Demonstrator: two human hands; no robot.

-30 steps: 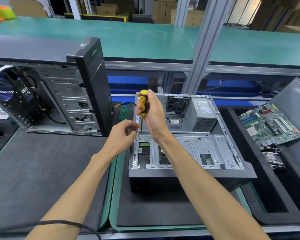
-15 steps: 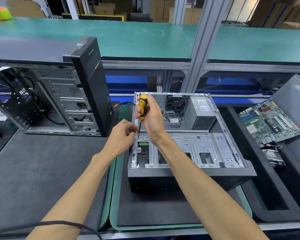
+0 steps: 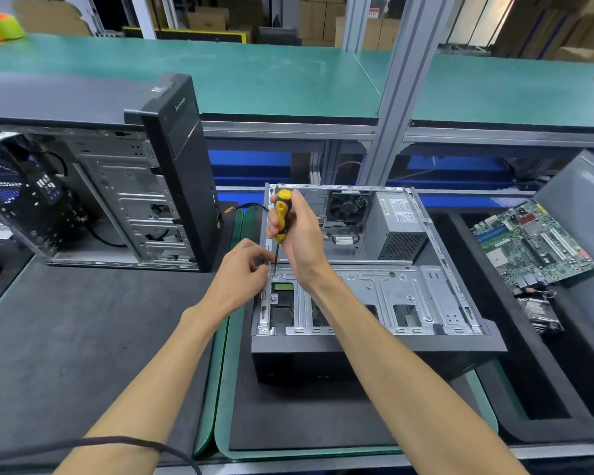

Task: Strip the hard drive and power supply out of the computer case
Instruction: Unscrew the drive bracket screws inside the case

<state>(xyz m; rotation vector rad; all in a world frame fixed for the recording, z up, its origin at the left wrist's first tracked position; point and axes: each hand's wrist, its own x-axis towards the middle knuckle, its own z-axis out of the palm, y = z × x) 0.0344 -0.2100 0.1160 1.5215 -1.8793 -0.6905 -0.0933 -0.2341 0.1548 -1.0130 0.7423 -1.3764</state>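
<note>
Since a second ago my hands have hardly moved; the view has only shifted a little. My right hand [image 3: 300,234] grips the yellow screwdriver [image 3: 282,216], tip down on a screw [image 3: 274,275]. My left hand [image 3: 244,272] pinches near that tip. The open grey computer case [image 3: 374,303] lies flat on a dark mat [image 3: 306,416], power supply [image 3: 396,224] at its back. Green benches [image 3: 254,73] stand behind.
</note>
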